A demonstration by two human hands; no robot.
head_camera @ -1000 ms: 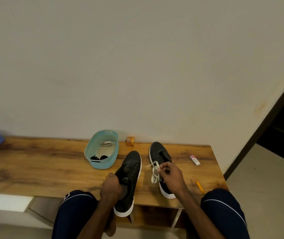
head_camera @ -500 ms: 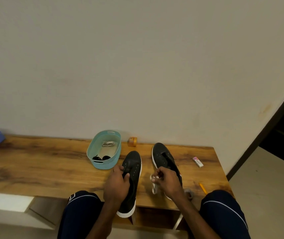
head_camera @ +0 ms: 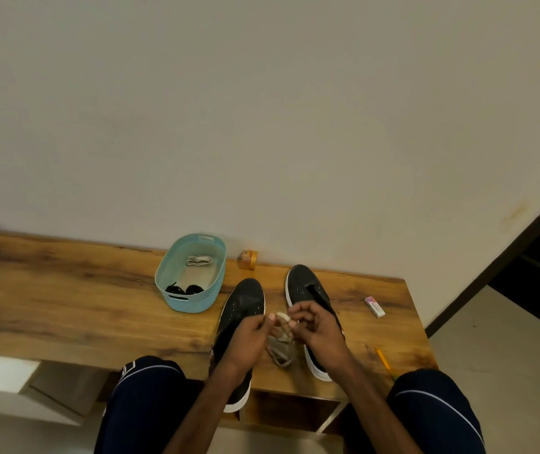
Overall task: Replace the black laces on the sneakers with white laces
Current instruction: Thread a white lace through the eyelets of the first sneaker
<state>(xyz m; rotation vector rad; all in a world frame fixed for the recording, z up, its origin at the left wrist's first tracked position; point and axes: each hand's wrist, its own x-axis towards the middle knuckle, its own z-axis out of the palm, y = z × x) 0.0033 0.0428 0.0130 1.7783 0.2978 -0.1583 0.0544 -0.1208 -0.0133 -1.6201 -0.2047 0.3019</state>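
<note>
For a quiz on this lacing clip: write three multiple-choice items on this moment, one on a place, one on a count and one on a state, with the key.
1. Where do the black laces lie?
A. In the teal basket
B. On the floor
C. Against the wall

2. How many sneakers are on the table?
A. One
B. Two
C. Three

3. What are the left hand and right hand doing?
A. Resting flat on the table
B. Gripping a pencil
C. Pinching a bundled white lace

Key: 1 A, they are coiled at the basket's near end. 2 B, a pair lies side by side. 3 C, fingers of both hands curl on the lace between the sneakers.
</note>
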